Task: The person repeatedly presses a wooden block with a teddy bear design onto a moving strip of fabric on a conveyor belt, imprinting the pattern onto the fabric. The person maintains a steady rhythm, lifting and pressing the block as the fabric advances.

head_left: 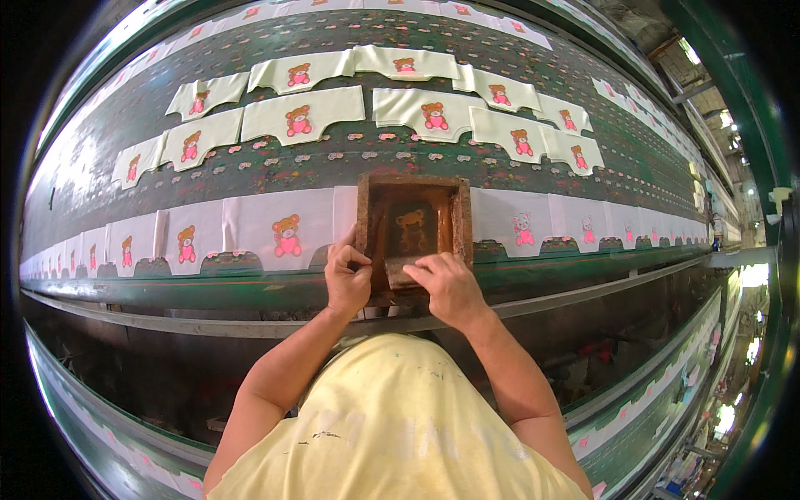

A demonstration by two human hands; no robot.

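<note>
A brown-stained wooden screen-printing frame [465,218] lies over the white cloth row in front of me. Its mesh [412,231] carries a bear outline. My left hand [347,272] is closed on the frame's left side, near its lower corner. Inside the frame's near end, my right hand [451,287] grips a short squeegee [403,273]; its lower edge is hidden. Left of the frame, a white cloth piece [310,221] bears a brown-and-pink bear. Right of it, another cloth piece [493,215] adjoins pieces with pink bears lacking the brown.
Cut cloth pieces [340,108] with finished bears lie in two rows farther back on the long green table [275,171]. A metal rail [250,327] runs along the table's near edge. Behind me another printing table [125,437] holds more printed cloth. A green post [744,108] stands at the right.
</note>
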